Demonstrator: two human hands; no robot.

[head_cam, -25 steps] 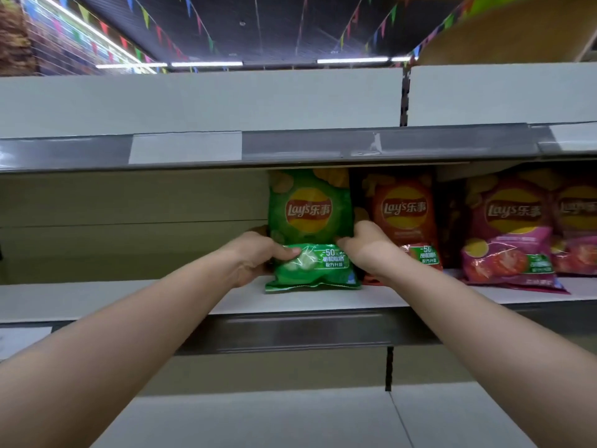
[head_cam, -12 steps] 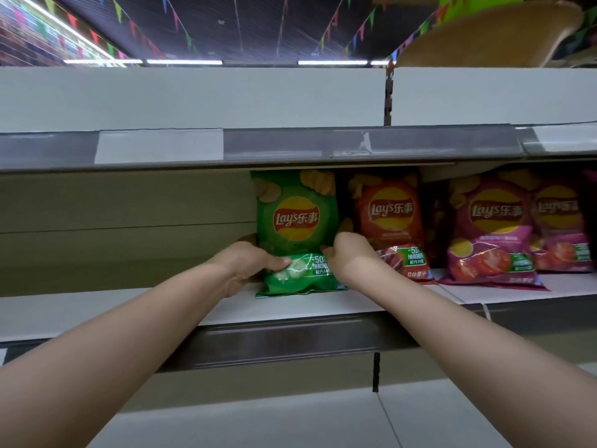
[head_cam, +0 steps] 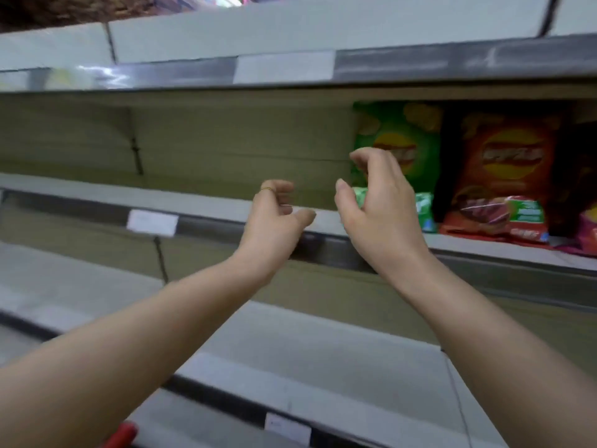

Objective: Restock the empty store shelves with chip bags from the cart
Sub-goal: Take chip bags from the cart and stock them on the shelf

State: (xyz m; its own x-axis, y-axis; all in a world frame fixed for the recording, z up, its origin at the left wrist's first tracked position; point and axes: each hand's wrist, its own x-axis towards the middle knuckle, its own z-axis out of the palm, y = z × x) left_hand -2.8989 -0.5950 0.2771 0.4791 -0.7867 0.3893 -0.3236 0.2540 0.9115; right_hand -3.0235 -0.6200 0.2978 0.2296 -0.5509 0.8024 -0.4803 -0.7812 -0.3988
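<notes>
Mid shelf (head_cam: 206, 198) holds a green chip bag (head_cam: 416, 130) upright at the back, w/ an orange bag (head_cam: 504, 163) just beside it on the R and a pink bag (head_cam: 589, 227) at frame edge. L grip (head_cam: 277, 215) & R grip (head_cam: 378, 202) hover at the shelf front, fingers loosely curled, holding nothing. Green chip bag is right behind R grip, partly hidden; L grip is off to its L, apart.

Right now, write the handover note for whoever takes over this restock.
Left hand: loosely curled, holds nothing, in front of the shelf edge.
Right hand: loosely curled, holds nothing, in front of the green chip bag.
Done: the green chip bag stands on the middle shelf, beside the orange chip bag.
Left: stock the shelf run to the green bag's left and the lower shelf. The red cart handle shows at the bottom edge; its bags are out of view.
</notes>
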